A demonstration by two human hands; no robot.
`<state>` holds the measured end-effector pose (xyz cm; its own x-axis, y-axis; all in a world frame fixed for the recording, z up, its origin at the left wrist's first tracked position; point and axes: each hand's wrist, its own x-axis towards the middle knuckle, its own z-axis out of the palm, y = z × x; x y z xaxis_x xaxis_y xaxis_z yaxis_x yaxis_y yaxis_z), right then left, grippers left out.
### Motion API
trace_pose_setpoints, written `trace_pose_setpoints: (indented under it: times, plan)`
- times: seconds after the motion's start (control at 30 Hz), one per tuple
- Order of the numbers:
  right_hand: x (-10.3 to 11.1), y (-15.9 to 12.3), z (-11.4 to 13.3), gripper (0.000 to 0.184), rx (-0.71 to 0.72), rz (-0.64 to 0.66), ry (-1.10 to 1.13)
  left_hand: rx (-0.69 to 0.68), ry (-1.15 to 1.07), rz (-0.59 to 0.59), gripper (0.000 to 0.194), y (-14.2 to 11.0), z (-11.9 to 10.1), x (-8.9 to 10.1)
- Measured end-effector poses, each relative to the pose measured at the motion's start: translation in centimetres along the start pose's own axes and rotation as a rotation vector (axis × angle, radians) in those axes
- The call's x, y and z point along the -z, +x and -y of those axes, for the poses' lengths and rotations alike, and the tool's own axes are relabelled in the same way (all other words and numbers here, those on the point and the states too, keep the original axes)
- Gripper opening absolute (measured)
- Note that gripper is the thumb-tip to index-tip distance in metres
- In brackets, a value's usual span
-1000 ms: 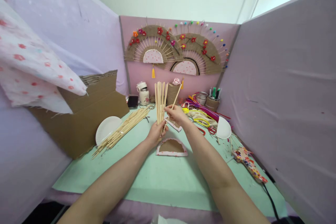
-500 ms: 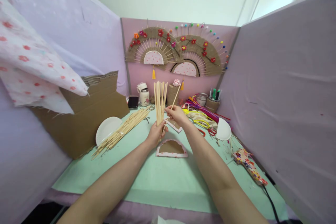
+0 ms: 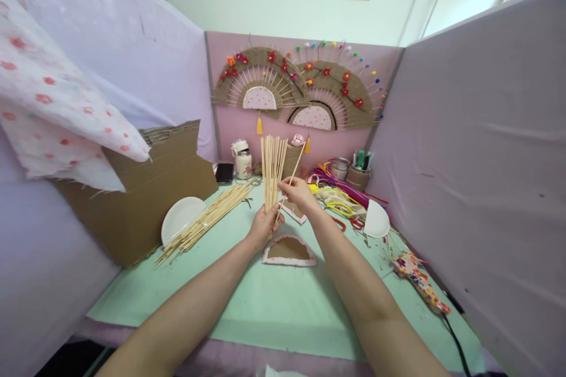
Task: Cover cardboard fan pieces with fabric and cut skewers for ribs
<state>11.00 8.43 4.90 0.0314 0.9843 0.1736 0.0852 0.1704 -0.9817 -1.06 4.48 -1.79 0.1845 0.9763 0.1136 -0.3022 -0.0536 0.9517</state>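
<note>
A bundle of thin wooden sticks stands upright in my left hand, whose fingers close around its lower end. My right hand pinches one single wooden stick, tilted to the right of the bundle, its lower end close to my left fingers. Below my hands lies a half-round cardboard piece edged with white, red-dotted cloth. Another cloth-edged cardboard piece is partly hidden behind my right hand and wrist.
Loose sticks lie beside a white paper plate on the left. Scissors, a half plate and a flower-patterned glue gun are on the right. Two decorated fans hang on the back panel.
The sticks in my left hand have spread slightly and their tops lean further right. My right hand keeps its pinch on the single stick, almost in the same place.
</note>
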Motion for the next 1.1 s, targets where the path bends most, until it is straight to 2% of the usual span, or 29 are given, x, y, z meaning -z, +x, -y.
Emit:
trace_pose_setpoints:
  times: [0.27,0.53,0.73,1.1]
  plan:
    - [-0.08,-0.25,0.25,0.019,0.031,0.003,-0.033,0.004,-0.016,-0.005,0.038,-0.03,-0.17,-0.04]
    - [-0.33,-0.11,-0.02,0.009,0.015,-0.011,-0.042,0.008,-0.026,-0.012,0.042,-0.26,-0.47,-0.28]
    - [-0.34,0.03,0.06,0.012,0.002,-0.060,-0.045,0.024,-0.009,0.004,0.042,-0.30,-0.42,-0.34]
    - [-0.23,-0.07,0.27,0.015,0.026,0.005,-0.024,0.025,-0.006,0.033,0.042,-0.40,-0.53,-0.44]
